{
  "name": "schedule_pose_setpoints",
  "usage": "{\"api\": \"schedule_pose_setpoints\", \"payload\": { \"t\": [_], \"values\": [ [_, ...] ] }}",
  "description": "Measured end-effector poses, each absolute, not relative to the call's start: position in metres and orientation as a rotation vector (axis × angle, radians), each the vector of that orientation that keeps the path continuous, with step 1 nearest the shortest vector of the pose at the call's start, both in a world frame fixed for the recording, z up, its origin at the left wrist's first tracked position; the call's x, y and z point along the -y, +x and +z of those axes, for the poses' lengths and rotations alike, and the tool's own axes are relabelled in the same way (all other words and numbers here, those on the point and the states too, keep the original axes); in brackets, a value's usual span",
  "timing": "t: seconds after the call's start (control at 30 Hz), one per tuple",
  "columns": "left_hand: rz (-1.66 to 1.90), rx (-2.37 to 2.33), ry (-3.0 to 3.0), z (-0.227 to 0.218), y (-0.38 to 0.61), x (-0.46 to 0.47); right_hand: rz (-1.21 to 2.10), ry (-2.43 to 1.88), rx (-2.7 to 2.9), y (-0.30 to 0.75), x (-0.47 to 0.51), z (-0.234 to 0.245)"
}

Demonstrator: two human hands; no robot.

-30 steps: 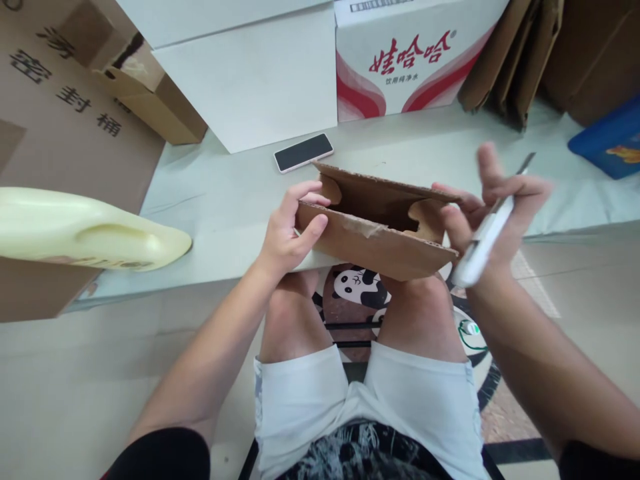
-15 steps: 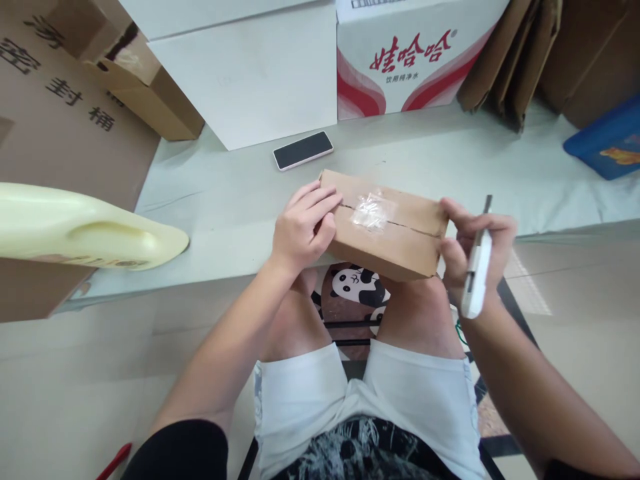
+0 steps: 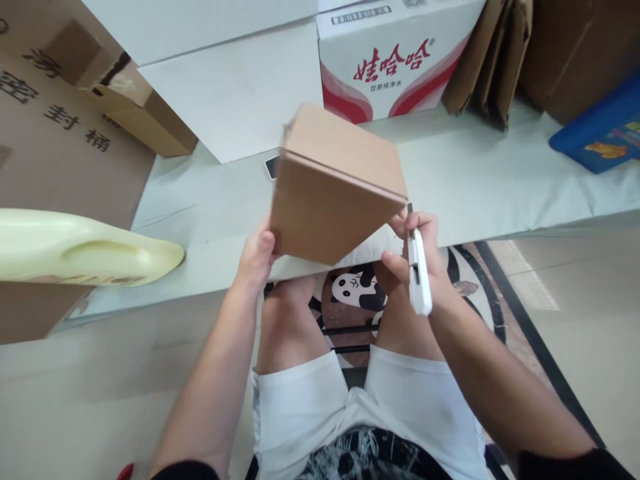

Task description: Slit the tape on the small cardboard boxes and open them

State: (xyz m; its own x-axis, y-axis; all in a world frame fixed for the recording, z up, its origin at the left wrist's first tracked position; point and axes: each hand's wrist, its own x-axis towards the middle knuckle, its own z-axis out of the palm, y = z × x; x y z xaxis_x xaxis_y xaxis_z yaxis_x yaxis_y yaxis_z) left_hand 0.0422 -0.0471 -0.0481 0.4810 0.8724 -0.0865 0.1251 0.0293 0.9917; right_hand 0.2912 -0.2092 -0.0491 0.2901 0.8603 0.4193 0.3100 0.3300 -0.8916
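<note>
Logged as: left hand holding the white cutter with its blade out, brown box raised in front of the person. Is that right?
Not quite: the head view shows the white cutter in the right hand; the left hand is on the brown box. The rest stands.

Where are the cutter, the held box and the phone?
Cutter (image 3: 422, 279), head view: on its white handle.
Held box (image 3: 325, 205), head view: on its darker side.
Phone (image 3: 271, 167), head view: on its screen's visible corner.

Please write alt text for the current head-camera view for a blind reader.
A left hand grips a tilted brown cardboard box, while the right hand holds a white utility knife beside it. White boxes stand behind.
</note>
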Motion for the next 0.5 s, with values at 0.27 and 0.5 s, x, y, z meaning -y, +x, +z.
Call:
{"api": "schedule_pose_setpoints", "payload": {
  "t": [0.27,0.5],
  "values": [
    [0.383,-1.012,0.769,-0.068,0.088,0.110,0.564,-1.128,1.577,0.290,0.220,-0.014],
    [0.322,-1.192,1.039,-0.061,0.083,0.123,0.480,-1.276,1.535,0.296,0.225,-0.024]
  ]
}}
